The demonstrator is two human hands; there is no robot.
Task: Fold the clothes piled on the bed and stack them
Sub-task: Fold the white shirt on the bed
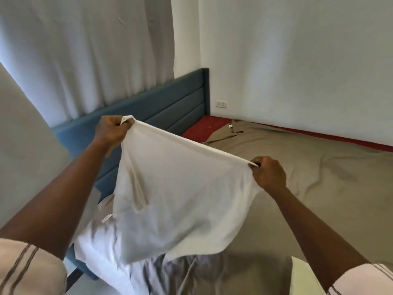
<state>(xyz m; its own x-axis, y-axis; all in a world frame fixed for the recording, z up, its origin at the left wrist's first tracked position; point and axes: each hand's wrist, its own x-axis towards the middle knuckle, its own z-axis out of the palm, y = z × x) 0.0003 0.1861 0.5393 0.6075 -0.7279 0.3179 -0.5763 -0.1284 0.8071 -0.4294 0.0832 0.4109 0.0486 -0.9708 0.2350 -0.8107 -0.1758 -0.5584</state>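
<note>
Now both hands hold the white cloth [180, 199] up taut: left hand [112, 129] pinches one top corner, right hand [269, 174] the other. Below them lies the pile [148, 273]. Judgement: keep the edge level, bring corners together evenly.

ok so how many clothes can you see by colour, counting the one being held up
white: 2, the held white garment and the white garment in the pile
grey: 1, the grey garment in the pile
total: 3 that show; the held one may hide more
</note>
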